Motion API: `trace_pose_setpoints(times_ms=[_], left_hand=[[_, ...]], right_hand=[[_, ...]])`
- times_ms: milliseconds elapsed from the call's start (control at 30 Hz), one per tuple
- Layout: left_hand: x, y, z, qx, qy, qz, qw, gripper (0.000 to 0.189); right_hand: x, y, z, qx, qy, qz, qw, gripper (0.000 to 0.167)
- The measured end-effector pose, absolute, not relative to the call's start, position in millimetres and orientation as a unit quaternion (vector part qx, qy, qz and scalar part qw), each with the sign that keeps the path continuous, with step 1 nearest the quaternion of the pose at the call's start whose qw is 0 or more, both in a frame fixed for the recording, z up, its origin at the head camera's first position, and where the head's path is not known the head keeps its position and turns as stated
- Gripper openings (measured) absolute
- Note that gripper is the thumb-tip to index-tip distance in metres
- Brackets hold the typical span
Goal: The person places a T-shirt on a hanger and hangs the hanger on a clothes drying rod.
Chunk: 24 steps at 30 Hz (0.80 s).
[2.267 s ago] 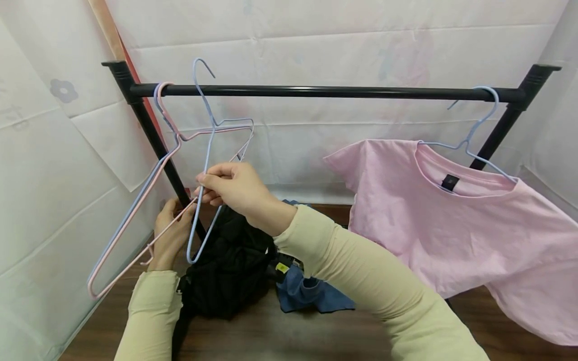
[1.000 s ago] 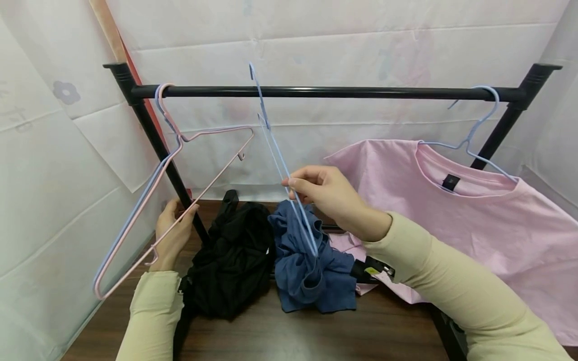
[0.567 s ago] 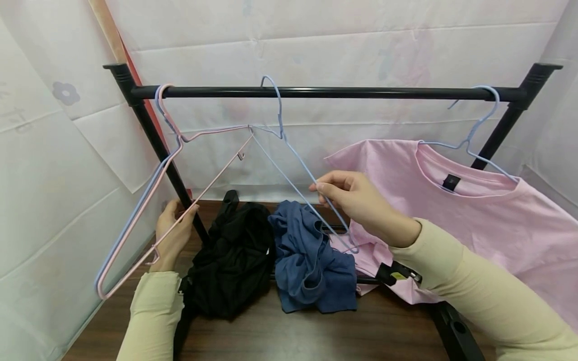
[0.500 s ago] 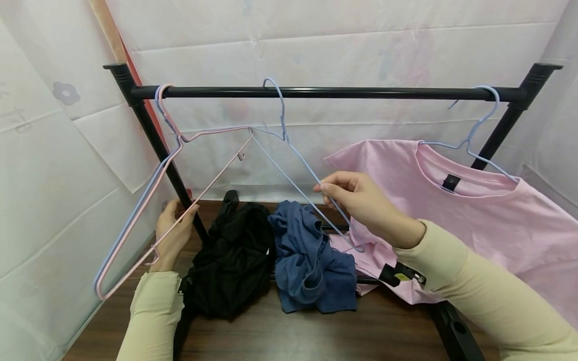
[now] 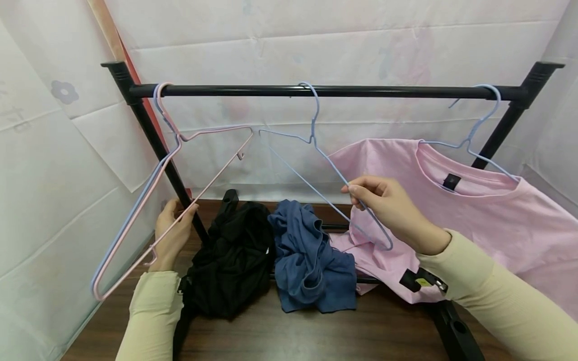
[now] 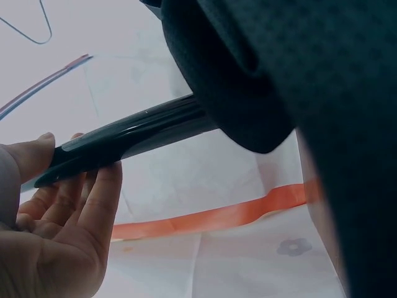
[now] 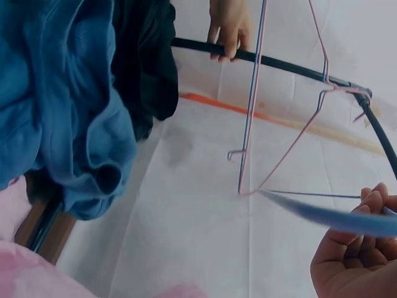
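Observation:
My right hand (image 5: 390, 208) pinches one shoulder of a light blue wire hanger (image 5: 317, 108) between thumb and fingers. The hanger's hook sits over the black rail (image 5: 384, 92) near its middle, and no garment is on it. At the left, my left hand (image 5: 172, 235) grips the rack's left upright (image 5: 153, 133). The left wrist view has the thumb and fingers around that black pole (image 6: 149, 128). Just in front of this hand hang a pink hanger (image 5: 161, 104) and a blue one together, both bare.
A pink T-shirt (image 5: 469, 225) hangs on another blue hanger (image 5: 473, 131) at the rail's right end. Below, a black garment (image 5: 232, 260), a blue garment (image 5: 311, 281) and pink cloth (image 5: 384, 271) lie bunched side by side above the brown wooden surface (image 5: 289, 336).
The right hand has carried the blue hanger away from the left pair and brought its hook onto the rail, then shifted it rightwards along it. The left hand has stayed on the upright.

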<state>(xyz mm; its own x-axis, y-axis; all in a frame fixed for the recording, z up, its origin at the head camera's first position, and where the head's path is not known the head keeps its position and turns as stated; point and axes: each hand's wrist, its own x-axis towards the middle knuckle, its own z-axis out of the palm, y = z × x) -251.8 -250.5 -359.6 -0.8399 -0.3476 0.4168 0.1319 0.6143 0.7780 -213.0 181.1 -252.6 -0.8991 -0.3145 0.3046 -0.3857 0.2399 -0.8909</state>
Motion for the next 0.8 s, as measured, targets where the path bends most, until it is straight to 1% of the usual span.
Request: trace_pose_setpoints(times_ms=[200,500,800], left_hand=[[-251.2,-251.0,-359.3,0.06,-0.855,-0.434,0.277,0.039],[-252.6,-250.1,-359.7,0.057,-0.849,-0.44,0.287,0.036],[-254.1,-251.6,-361.3,0.062,-0.852,-0.44,0.275,0.039]], right_hand=[[-211.7,191.5,-251.8,0.217,-0.79,0.57,0.066,0.018],[-206.8,197.0,-244.8,0.222,-0.786,0.568,0.098,0.018],[-203.6,203.7,-240.2,0.226,-0.799,0.543,0.123,0.022]])
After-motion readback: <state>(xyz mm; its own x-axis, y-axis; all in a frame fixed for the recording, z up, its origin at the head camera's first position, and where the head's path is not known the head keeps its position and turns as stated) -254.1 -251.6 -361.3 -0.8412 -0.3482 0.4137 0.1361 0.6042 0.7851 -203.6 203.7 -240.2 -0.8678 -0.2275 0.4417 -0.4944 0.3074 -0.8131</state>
